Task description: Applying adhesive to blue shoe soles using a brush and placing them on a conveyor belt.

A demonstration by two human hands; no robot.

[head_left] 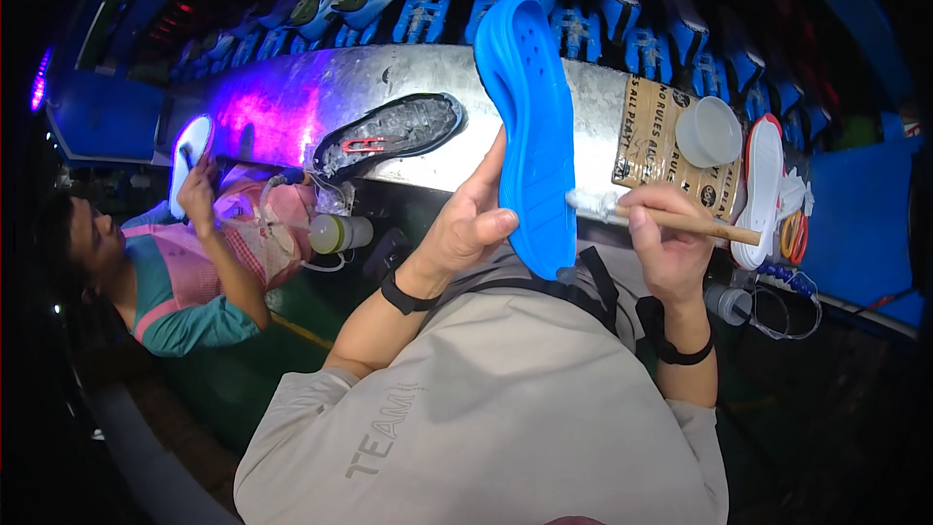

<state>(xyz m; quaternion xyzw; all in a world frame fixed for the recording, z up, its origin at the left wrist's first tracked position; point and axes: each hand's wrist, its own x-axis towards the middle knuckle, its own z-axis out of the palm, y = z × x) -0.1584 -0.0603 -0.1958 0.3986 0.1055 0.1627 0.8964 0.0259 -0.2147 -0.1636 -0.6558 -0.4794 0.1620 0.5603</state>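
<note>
A bright blue shoe sole (pixel 537 136) stands tilted in front of me, its inner face with small holes and ridges turned to the right. My left hand (pixel 468 219) grips its edge, thumb on the near side and fingers behind. In my right hand (pixel 671 238) is a brush (pixel 690 224) with a wooden handle, pinched near its whitish head. The bristles reach the sole's right edge near the heel end; whether they touch it I cannot tell. A clear plastic cup (pixel 708 131) is on a taped cardboard piece (pixel 646 126) beyond my right hand.
Beyond my hands runs a metal bench (pixel 428 68) with a dark shoe upper (pixel 389 136) on it. White-and-red soles (pixel 760 185) lie at the right. Shoes hang on blue racks (pixel 573 34) behind. At the left a co-worker (pixel 194 262) holds a white sole (pixel 191 160).
</note>
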